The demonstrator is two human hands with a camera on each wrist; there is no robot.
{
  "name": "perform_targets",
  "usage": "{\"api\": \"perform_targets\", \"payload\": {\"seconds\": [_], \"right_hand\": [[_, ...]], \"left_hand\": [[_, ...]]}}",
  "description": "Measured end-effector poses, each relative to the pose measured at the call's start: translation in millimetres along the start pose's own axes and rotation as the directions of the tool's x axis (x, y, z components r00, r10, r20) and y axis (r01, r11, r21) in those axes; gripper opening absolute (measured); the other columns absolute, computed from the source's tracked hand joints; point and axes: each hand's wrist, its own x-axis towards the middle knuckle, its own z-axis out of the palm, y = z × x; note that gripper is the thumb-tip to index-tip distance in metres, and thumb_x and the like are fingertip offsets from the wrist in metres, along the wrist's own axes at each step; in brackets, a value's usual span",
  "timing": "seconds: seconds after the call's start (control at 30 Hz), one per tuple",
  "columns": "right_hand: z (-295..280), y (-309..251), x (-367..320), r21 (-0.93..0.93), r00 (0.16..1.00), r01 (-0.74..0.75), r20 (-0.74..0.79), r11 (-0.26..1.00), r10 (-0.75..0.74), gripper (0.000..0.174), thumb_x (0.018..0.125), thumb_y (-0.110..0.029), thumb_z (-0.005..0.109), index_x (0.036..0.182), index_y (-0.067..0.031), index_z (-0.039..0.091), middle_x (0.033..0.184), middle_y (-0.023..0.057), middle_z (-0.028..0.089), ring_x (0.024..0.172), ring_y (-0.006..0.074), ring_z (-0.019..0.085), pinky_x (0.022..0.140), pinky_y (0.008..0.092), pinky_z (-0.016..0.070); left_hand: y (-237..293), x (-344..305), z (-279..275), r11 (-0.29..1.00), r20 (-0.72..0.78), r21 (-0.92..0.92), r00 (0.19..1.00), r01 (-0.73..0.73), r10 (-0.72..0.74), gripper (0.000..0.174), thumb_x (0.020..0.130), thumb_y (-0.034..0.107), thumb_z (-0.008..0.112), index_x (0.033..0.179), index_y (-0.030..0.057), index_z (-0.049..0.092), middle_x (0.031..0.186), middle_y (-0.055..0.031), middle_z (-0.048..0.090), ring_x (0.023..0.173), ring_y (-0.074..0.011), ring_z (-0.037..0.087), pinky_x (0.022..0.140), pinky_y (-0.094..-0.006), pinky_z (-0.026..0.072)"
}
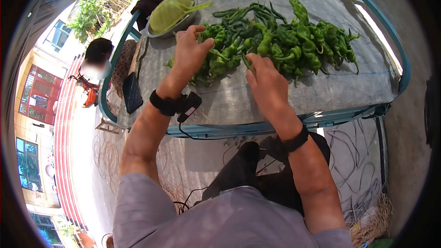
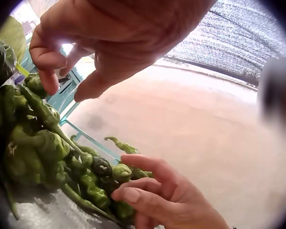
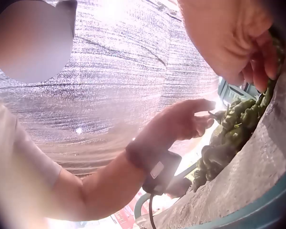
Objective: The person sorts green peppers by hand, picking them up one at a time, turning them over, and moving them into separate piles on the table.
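Green peppers [image 1: 294,46] lie in a long heap on a grey woven sheet [image 1: 220,103]. Over the heap's left part is my left hand [image 1: 190,53], thumb and index finger apart; in the left wrist view its fingertips [image 2: 50,83] are close to a pepper [image 2: 34,86] with a dark stem. At the heap's front edge, my right hand [image 1: 268,85] has its bent fingers at the peppers. The left wrist view shows the right hand [image 2: 167,195] against the peppers [image 2: 93,186]; whether it touches one firmly is unclear.
A yellow-green strainer [image 1: 172,14] rests in a metal bowl [image 1: 177,30] at the back left. A dark phone [image 1: 132,93] lies by the left edge. Blue-green rails [image 1: 402,64] surround the sheet. A person [image 1: 95,62] is beyond the left rail.
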Motion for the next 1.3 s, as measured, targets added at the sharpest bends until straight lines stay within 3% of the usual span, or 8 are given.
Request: {"api": "perform_targets", "payload": {"seconds": [0.07, 0.17, 0.3, 0.53, 0.7, 0.87, 1.07, 1.3], "right_hand": [[6.0, 3.9, 1.6, 0.035, 0.999, 0.009, -0.042, 0.999, -0.007, 0.018, 0.1, -0.02, 0.056, 0.114, -0.0099, 0.054, 0.105, 0.0114, 0.069, 0.087, 0.0372, 0.067, 0.073, 0.0489, 0.0531], [5.5, -2.1, 6.9, 0.265, 0.983, -0.157, -0.052, 0.951, 0.177, 0.017, 0.102, -0.021, 0.053, 0.114, -0.0092, 0.054, 0.102, 0.0111, 0.07, 0.082, 0.0367, 0.067, 0.07, 0.0457, 0.0535], [-11.8, -22.3, 6.4, 0.603, 0.961, -0.181, -0.058, 0.777, 0.269, 0.015, 0.105, -0.021, 0.05, 0.113, -0.0087, 0.053, 0.101, 0.0117, 0.071, 0.073, 0.0379, 0.066, 0.063, 0.0421, 0.0529], [1.8, -17.7, -3.0, 0.396, 0.981, 0.188, -0.036, 0.899, -0.19, 0.017, 0.1, -0.014, 0.053, 0.117, -0.0119, 0.052, 0.102, 0.0104, 0.071, 0.079, 0.0363, 0.068, 0.062, 0.0443, 0.0531], [-1.6, -18.0, -3.9, 0.336, 0.971, 0.203, 0.048, 0.92, -0.232, 0.025, 0.102, -0.012, 0.052, 0.126, -0.0108, 0.054, 0.098, 0.0107, 0.071, 0.064, 0.0231, 0.067, 0.062, 0.0345, 0.0527], [7.0, -26.7, -7.3, 0.304, 0.999, -0.006, -0.04, 0.953, 0.019, 0.041, 0.097, -0.016, 0.057, 0.136, -0.0123, 0.045, 0.112, 0.0114, 0.068, 0.09, 0.037, 0.068, 0.075, 0.0464, 0.0538], [17.5, -15.3, 10.4, 0.274, 0.986, -0.162, 0.022, 0.948, 0.162, 0.043, 0.097, -0.017, 0.058, 0.138, -0.0065, 0.048, 0.12, 0.0214, 0.062, 0.103, 0.0404, 0.064, 0.085, 0.0498, 0.0512], [20.2, -21.5, 19.5, 0.598, 0.939, -0.339, 0.172, 0.726, 0.297, 0.039, 0.099, -0.019, 0.06, 0.13, 0.0044, 0.056, 0.12, 0.0195, 0.065, 0.071, 0.023, 0.07, 0.064, 0.0352, 0.0552]], "left_hand": [[26.3, -10.3, -6.9, 0.999, -0.048, 0.039, 0.998, -0.035, 0.037, 0.044, 0.083, 0.02, 0.07, 0.121, 0.0008, 0.062, 0.106, -0.0202, 0.06, 0.1, -0.0313, 0.061, 0.089, -0.0397, 0.0491], [37.0, -20.1, -7.2, 0.995, 0.074, -0.084, 0.996, -0.047, 0.053, 0.043, 0.09, 0.022, 0.071, 0.125, -0.0024, 0.06, 0.108, -0.0122, 0.062, 0.071, -0.0117, 0.061, 0.064, -0.0263, 0.0505], [65.4, -31.3, -3.7, 0.845, 0.429, -0.456, 0.901, 0.28, -0.067, 0.039, 0.099, 0.028, 0.065, 0.124, -0.0009, 0.059, 0.086, -0.0051, 0.064, 0.062, -0.0069, 0.055, 0.053, -0.0206, 0.0416], [72.5, -17.5, -13.4, 0.606, 0.712, -0.501, 0.692, 0.618, -0.117, 0.038, 0.1, 0.041, 0.061, 0.109, 0.0041, 0.059, 0.077, -0.0007, 0.062, 0.046, -0.0024, 0.042, 0.041, -0.0176, 0.0291], [64.7, -21.2, -19.3, 0.63, 0.597, -0.513, 0.77, 0.583, -0.227, 0.029, 0.096, 0.034, 0.067, 0.103, 0.0059, 0.063, 0.072, 0.0014, 0.059, 0.047, -0.002, 0.043, 0.042, -0.0171, 0.0294], [53.0, -9.4, -31.5, 0.811, 0.234, -0.497, 0.948, 0.308, -0.217, 0.036, 0.091, 0.034, 0.072, 0.096, -0.0006, 0.065, 0.077, -0.0051, 0.069, 0.059, -0.0092, 0.057, 0.05, -0.023, 0.043], [33.0, 14.9, -31.1, 0.943, 0.174, -0.208, 0.959, 0.259, -0.224, 0.056, 0.088, 0.045, 0.073, 0.101, -0.0076, 0.062, 0.072, -0.011, 0.068, 0.072, -0.0165, 0.07, 0.061, -0.0304, 0.0521], [16.7, 16.0, -16.2, 0.99, 0.235, -0.027, 0.963, 0.141, -0.131, 0.068, 0.093, 0.053, 0.062, 0.122, -0.0084, 0.057, 0.072, -0.0188, 0.068, 0.079, -0.0334, 0.071, 0.075, -0.0423, 0.0514]]}}
